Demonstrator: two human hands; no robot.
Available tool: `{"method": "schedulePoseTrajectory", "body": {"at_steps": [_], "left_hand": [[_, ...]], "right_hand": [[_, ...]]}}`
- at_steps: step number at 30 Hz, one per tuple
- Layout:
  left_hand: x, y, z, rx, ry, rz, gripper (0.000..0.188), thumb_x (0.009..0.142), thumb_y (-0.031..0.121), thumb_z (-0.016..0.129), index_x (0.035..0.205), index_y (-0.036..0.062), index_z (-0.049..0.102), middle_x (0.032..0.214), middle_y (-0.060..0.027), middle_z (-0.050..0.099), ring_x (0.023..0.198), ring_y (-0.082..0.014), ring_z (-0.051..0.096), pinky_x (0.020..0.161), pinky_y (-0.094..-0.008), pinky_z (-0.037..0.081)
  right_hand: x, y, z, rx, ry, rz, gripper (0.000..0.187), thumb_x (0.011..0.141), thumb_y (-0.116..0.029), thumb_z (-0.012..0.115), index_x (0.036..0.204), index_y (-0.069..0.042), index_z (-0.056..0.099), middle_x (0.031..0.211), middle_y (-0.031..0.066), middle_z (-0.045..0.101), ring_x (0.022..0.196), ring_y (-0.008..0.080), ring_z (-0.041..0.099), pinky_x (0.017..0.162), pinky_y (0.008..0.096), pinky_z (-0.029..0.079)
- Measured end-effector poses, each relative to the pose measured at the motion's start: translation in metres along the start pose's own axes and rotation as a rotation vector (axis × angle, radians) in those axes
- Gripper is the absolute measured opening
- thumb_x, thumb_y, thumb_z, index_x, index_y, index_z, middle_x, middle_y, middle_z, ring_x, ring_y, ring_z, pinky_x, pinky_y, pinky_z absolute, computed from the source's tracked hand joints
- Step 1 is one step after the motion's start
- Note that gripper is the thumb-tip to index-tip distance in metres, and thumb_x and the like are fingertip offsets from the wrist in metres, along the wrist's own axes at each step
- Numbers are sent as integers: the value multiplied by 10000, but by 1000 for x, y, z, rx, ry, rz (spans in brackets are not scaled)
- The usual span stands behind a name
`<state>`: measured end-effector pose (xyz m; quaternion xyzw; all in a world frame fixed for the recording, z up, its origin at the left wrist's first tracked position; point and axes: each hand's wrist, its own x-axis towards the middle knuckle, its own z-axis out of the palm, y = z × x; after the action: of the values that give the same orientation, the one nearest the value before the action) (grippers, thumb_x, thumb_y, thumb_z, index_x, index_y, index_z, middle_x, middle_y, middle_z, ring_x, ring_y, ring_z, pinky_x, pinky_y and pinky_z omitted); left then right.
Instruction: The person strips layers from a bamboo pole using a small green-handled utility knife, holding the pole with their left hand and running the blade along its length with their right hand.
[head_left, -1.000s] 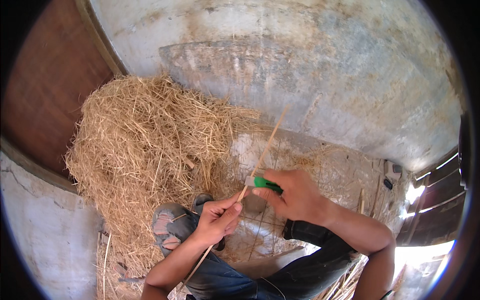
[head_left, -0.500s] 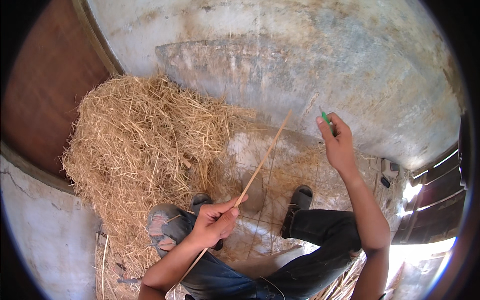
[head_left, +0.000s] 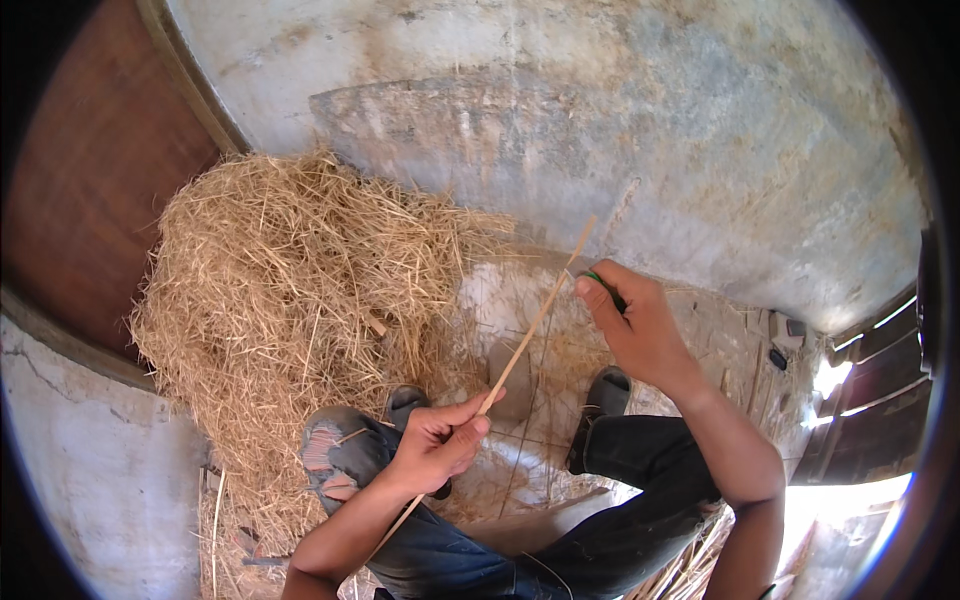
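Note:
A long thin strip of wood or bamboo (head_left: 530, 333) slants up and to the right in front of me. My left hand (head_left: 438, 450) is closed round it, thumb and forefinger pinching it, and its lower end runs down past my left forearm. In my right hand (head_left: 645, 328) is a small knife with a green handle (head_left: 613, 291), the fingers wrapped round it. Its short blade meets the strip, or comes very close to it, a little below the upper tip. Most of the handle is hidden by my fingers.
A big heap of straw (head_left: 280, 270) lies at the left, against the stained wall (head_left: 700, 150) and the brown door panel (head_left: 100, 180). A greyish block (head_left: 512, 385) sits on the tiles between my sandalled feet. Thin sticks (head_left: 690, 560) lie at lower right, by my right leg.
My right hand has come down and left with the knife, from apart from the strip to its upper part. The left hand has hardly moved and keeps its hold.

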<state>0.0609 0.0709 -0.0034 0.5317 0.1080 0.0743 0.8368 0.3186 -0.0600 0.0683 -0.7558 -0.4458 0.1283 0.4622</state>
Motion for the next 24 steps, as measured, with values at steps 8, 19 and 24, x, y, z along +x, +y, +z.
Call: {"method": "schedulePoseTrajectory", "body": {"at_steps": [8, 19, 24], "left_hand": [[2, -4, 3, 68, 72, -2, 419, 1056, 111, 558, 1467, 42, 519, 604, 58, 423, 472, -25, 314, 438, -229, 251], [4, -3, 3, 85, 96, 5, 444, 1050, 145, 588, 1477, 54, 513, 638, 82, 421, 508, -16, 328, 456, -219, 273], [2, -1, 2, 105, 137, 21, 431, 1040, 132, 604, 1461, 64, 539, 632, 89, 433, 518, -4, 352, 459, -217, 276]], "right_hand": [[-8, 3, 19, -144, -42, -98, 266, 1017, -290, 614, 958, -30, 624, 664, 214, 577, 585, 428, 561, 534, 466, 424], [-6, 5, 27, -122, -74, -57, 311, 1021, -326, 595, 914, -34, 583, 645, 243, 566, 599, 459, 580, 535, 494, 433], [-17, -8, 42, -70, -220, -27, 315, 1019, -324, 600, 909, -30, 581, 636, 236, 561, 593, 447, 593, 535, 495, 436]]}}
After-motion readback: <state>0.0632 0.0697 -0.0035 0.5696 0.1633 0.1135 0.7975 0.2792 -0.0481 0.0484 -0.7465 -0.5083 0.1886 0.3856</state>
